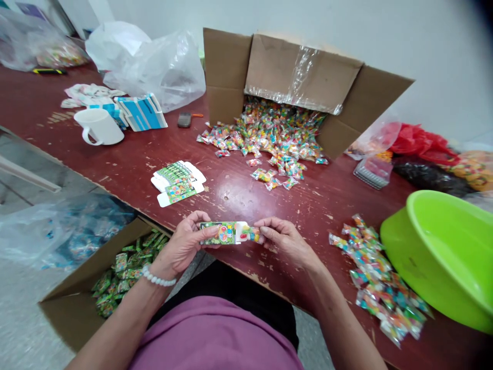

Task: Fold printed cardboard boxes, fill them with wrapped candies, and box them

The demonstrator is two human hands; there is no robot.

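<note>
My left hand point(188, 239) holds a small green printed box point(225, 233) near the table's front edge, its open end facing right. In my right hand point(279, 236), between thumb and fingers, is a clear candy packet point(252, 234), with its left end at the box's opening. Just beyond my left hand lies a fanned stack of flat green boxes point(179, 180). Loose candy packets point(287, 149) spill from a large cardboard carton point(300, 72) at the back. Another pile of packets point(381, 282) lies to the right of my right arm.
A green basin point(423, 246) stands at the right edge. At the left are a white mug point(100, 127) and plastic bags point(162, 69). Below the table, a carton point(69, 308) holds filled green boxes point(123, 272). Red and black bags point(419, 144) lie back right.
</note>
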